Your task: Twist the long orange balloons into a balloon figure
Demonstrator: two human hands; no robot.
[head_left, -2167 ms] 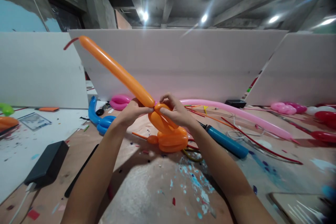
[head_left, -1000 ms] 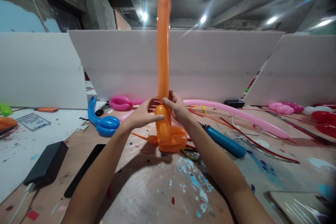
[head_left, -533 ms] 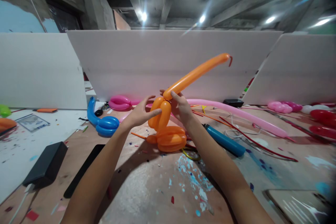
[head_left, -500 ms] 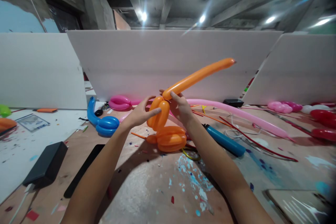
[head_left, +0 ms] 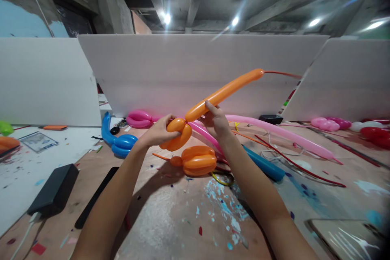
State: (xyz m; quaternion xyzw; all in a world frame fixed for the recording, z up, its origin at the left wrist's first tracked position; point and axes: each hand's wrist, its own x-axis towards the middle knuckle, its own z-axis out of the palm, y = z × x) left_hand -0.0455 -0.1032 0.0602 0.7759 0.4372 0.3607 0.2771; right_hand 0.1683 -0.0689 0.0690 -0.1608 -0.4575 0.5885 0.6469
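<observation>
My left hand (head_left: 161, 130) is wrapped round the folded loops at the near end of a long orange balloon (head_left: 227, 92). Around the straight part, just right of the twist, my right hand (head_left: 215, 120) closes with its thumb on top. The straight part slants up to the right and ends in a thin uninflated tail. Below both hands, on the table, lies a second orange balloon shape (head_left: 199, 160) with several rounded lobes and a thin tail pointing left. A pink balloon (head_left: 274, 132) runs behind my right hand.
On the left are a blue twisted balloon (head_left: 123, 145), a magenta loop (head_left: 139, 119), a black power bank (head_left: 55, 190) and a dark flat object (head_left: 96, 197). A teal pump (head_left: 263, 163) and a phone (head_left: 344, 237) are on the right. White boards (head_left: 201, 73) stand behind.
The folded loops have tilted and moved left and down with my left hand. My right hand has shifted slightly right along the straight part. The thin tail now shows at its tip.
</observation>
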